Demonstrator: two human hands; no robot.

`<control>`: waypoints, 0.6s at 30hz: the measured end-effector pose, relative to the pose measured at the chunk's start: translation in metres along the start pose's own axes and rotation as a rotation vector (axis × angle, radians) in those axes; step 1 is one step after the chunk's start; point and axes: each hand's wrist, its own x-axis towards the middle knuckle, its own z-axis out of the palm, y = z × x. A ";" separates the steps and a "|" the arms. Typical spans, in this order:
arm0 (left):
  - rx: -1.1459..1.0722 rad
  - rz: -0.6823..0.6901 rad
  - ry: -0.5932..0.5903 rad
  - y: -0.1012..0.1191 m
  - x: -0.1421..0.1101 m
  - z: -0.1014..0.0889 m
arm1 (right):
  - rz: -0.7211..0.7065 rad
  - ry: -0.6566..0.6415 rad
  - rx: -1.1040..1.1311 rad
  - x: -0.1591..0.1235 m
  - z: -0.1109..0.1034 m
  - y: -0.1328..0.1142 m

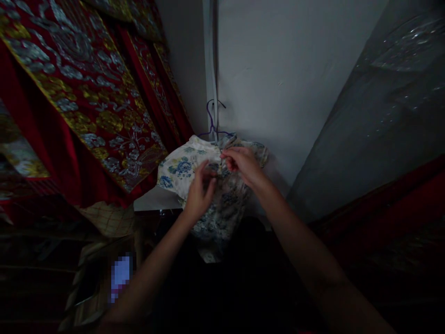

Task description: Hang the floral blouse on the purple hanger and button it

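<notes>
Two bare hands worked at a floral garment [182,167], which hung on a purple hanger [211,121] before the pale wall [278,83]. The right hand [241,164] had its fingers pinched together at the front edge, below the neckline. The left hand [200,188] was curved, fingers and thumb apart; contact with the fabric could not be confirmed. I judged the cloth light, soft, and easily creased, best held by the front edge or shoulders.
</notes>
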 end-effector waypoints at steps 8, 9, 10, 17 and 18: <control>0.241 0.318 -0.008 0.030 0.086 -0.028 | -0.101 0.002 -0.148 -0.005 0.000 0.031; 0.254 0.334 0.032 0.032 0.086 -0.031 | -0.100 0.025 -0.187 -0.006 -0.001 0.042; 0.247 0.322 0.098 0.032 0.085 -0.036 | -0.088 0.041 -0.219 -0.007 -0.001 0.053; -0.675 -0.212 0.736 -0.017 0.051 -0.107 | 0.006 -0.067 0.022 -0.046 0.012 0.101; -0.791 -0.324 0.721 -0.028 0.037 -0.110 | 0.001 -0.072 0.075 -0.054 0.017 0.102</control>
